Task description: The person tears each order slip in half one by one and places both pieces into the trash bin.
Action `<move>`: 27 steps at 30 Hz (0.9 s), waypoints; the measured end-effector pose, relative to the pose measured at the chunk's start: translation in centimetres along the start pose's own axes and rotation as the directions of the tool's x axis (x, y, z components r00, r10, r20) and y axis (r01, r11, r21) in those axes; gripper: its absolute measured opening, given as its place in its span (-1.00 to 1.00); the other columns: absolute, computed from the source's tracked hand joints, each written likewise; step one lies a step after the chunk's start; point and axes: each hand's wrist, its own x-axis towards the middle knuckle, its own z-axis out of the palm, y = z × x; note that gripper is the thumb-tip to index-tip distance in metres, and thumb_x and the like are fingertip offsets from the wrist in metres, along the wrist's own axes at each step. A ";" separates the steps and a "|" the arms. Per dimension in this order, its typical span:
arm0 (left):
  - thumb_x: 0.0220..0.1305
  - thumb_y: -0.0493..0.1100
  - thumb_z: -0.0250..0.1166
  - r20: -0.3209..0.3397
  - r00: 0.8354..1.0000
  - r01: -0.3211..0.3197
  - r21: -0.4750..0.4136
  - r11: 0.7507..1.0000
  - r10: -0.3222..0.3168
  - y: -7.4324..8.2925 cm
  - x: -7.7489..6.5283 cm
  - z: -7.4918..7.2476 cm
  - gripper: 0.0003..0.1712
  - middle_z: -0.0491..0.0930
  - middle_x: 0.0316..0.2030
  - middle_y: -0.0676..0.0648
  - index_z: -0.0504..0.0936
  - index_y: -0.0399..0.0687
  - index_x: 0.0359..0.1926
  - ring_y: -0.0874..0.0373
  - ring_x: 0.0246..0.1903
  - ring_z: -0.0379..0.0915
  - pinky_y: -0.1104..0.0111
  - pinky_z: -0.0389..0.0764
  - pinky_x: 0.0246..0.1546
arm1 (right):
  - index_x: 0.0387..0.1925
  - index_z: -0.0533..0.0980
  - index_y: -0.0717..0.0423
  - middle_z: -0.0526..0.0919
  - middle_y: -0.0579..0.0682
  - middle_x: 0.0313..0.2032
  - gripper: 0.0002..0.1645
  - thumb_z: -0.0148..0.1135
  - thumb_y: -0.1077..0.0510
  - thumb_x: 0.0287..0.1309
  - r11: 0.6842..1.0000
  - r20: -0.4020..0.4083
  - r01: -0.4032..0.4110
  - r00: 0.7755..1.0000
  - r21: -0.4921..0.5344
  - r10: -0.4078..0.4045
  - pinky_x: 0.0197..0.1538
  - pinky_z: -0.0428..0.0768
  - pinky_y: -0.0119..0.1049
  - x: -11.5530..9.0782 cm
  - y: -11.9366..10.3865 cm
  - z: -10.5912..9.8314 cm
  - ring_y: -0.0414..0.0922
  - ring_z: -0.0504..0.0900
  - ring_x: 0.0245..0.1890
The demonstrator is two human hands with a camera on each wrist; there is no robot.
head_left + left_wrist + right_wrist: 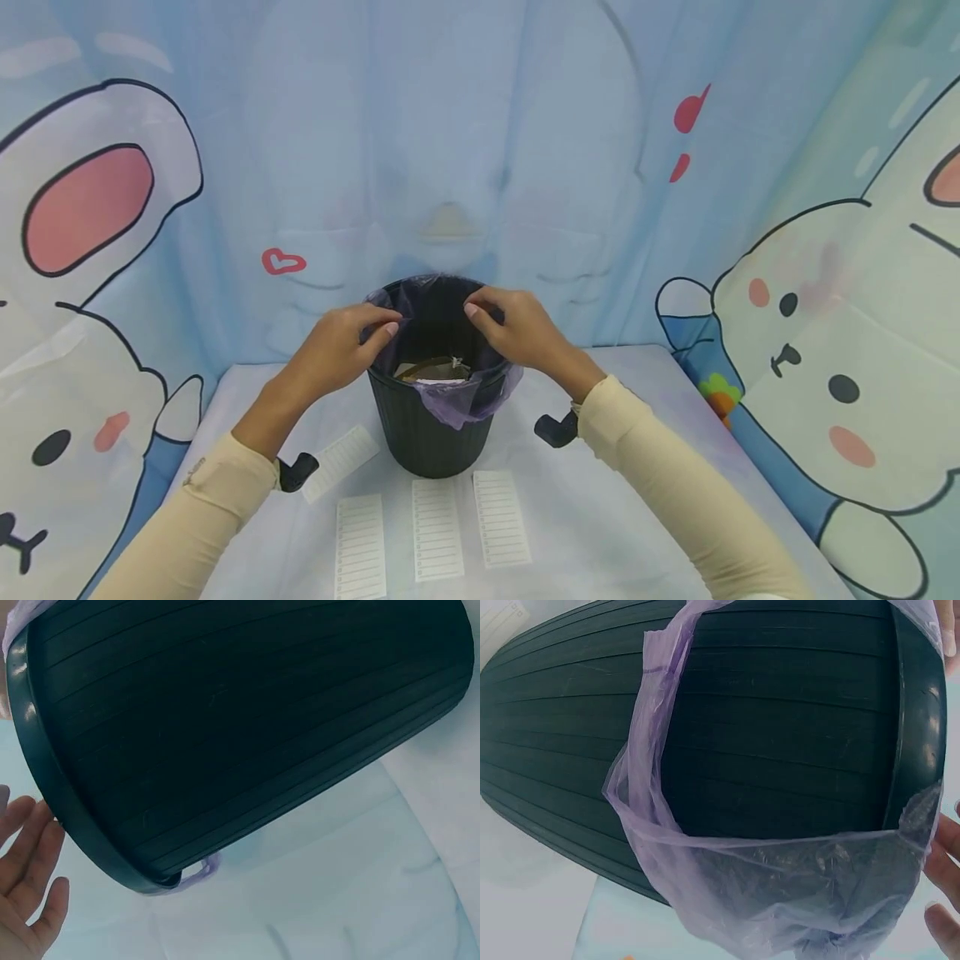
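Observation:
A black ribbed trash bin (pixel 431 433) stands upright, lined with a thin purple plastic bag (pixel 457 408) that folds over its near rim and hangs down outside. At the left rim, my left hand (pixel 348 342) pinches the bag's edge between thumb and forefinger. Across the opening, my right hand (pixel 517 329) has thumb and forefinger together at the right rim, also pinching the bag. In the right wrist view, the loose bag (pixel 780 885) reaches up to the right fingers (pixel 949 862). The left fingers (pixel 34 855) lie along the rim in the left wrist view.
Crumpled waste (pixel 435 369), brownish and white, lies inside the bin. Several lined paper slips, including a middle one (pixel 437 529), lie on the pale tabletop (pixel 600 517) before and beside the bin. A blue cartoon-print curtain (pixel 450 125) hangs behind and along both sides.

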 end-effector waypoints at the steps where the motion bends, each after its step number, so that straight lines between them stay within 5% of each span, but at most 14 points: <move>1: 0.46 -0.18 0.21 0.001 1.000 0.002 0.003 1.000 -0.002 0.0 -0.1 0.0 -0.67 0.69 0.04 -0.19 0.66 -0.22 0.13 -0.10 0.10 0.58 0.00 0.59 0.13 | 0.02 0.62 0.20 0.74 0.09 -0.06 -0.68 0.09 0.08 0.48 1.000 0.000 -0.004 1.000 0.002 0.004 0.02 0.64 0.01 -0.1 0.1 0.0 0.00 0.70 -0.08; 7: 0.45 -0.19 0.22 -0.018 1.000 -0.017 0.039 0.999 0.018 0.0 -1.2 -0.5 -0.68 0.69 0.03 -0.18 0.66 -0.21 0.13 -0.08 0.05 0.59 0.01 0.59 0.08 | 0.08 0.57 0.17 0.73 0.08 -0.01 -0.65 0.09 0.03 0.48 1.000 -0.039 -0.018 0.999 -0.005 0.018 0.06 0.62 0.00 -1.3 0.2 -0.5 0.01 0.69 0.00; 17: 0.40 -0.20 0.28 -0.083 0.996 -0.025 0.127 0.992 0.035 -1.3 -4.5 -1.8 -0.70 0.73 -0.06 -0.17 0.68 -0.23 0.08 -0.08 -0.04 0.63 -0.03 0.61 0.01 | -0.03 0.59 0.25 0.74 0.11 -0.16 -0.77 0.22 0.21 0.36 0.999 -0.287 0.049 0.957 -0.009 -0.050 -0.05 0.64 -0.03 -5.7 1.9 -2.0 0.01 0.72 -0.16; 24: 0.34 -0.19 0.33 -0.034 0.999 -0.015 0.174 0.985 0.021 -3.8 -7.7 -0.3 -0.71 0.75 -0.12 -0.15 0.71 -0.24 0.02 -0.06 -0.12 0.68 -0.02 0.65 -0.05 | -0.13 0.60 0.29 0.76 0.06 -0.30 -0.84 0.26 0.34 0.26 0.999 -0.390 0.036 0.920 -0.007 -0.036 -0.26 0.52 -0.66 -10.6 4.5 -0.6 -0.12 0.69 -0.42; 27: 0.33 -0.17 0.34 0.017 0.999 0.025 0.196 0.980 -0.028 -4.9 -9.1 1.0 -0.72 0.76 -0.11 -0.16 0.72 -0.24 -0.02 -0.06 -0.13 0.69 -0.01 0.66 -0.04 | -0.14 0.60 0.27 0.77 0.04 -0.30 -0.86 0.26 0.35 0.27 1.000 -0.379 -0.009 0.925 0.005 0.010 -0.30 0.54 -0.63 -12.7 5.4 0.7 -0.15 0.67 -0.44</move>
